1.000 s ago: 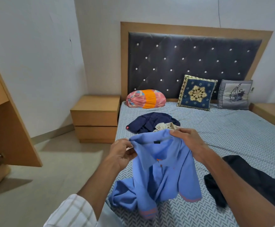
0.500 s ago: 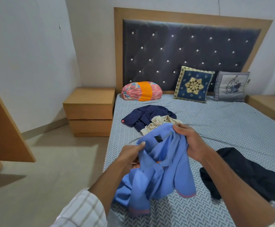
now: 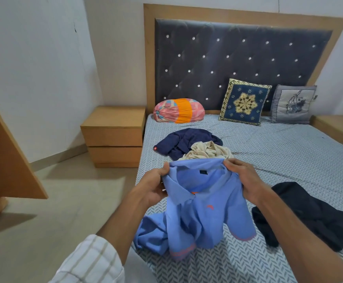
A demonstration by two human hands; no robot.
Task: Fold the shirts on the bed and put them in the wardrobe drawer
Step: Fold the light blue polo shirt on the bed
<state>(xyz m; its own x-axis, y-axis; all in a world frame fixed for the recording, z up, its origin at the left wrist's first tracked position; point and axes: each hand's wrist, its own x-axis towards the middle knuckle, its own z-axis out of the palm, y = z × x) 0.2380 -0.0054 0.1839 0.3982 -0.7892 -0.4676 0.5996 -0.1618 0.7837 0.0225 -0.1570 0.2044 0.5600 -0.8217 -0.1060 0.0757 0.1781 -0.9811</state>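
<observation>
A light blue polo shirt [image 3: 205, 213] with pink-trimmed sleeves hangs above the near edge of the bed [image 3: 278, 160]. My left hand [image 3: 156, 186] grips its left shoulder by the collar. My right hand [image 3: 246, 178] grips the right shoulder. The collar faces me and the shirt's lower part rests crumpled on the sheet. A navy shirt [image 3: 185, 141] and a beige shirt [image 3: 207, 152] lie in a heap behind it. To the right lies a black shirt [image 3: 313, 213], crumpled.
A wooden nightstand [image 3: 113, 135] stands left of the bed, another [image 3: 338, 127] at the right. A bolster [image 3: 178, 110] and two cushions [image 3: 245, 102] lean at the headboard. The open wardrobe door [image 3: 5, 158] juts in at the far left over the tiled floor.
My hands have shifted along the blue shirt to its two shoulders and pulled it apart, so the collar is spread wide instead of bunched.
</observation>
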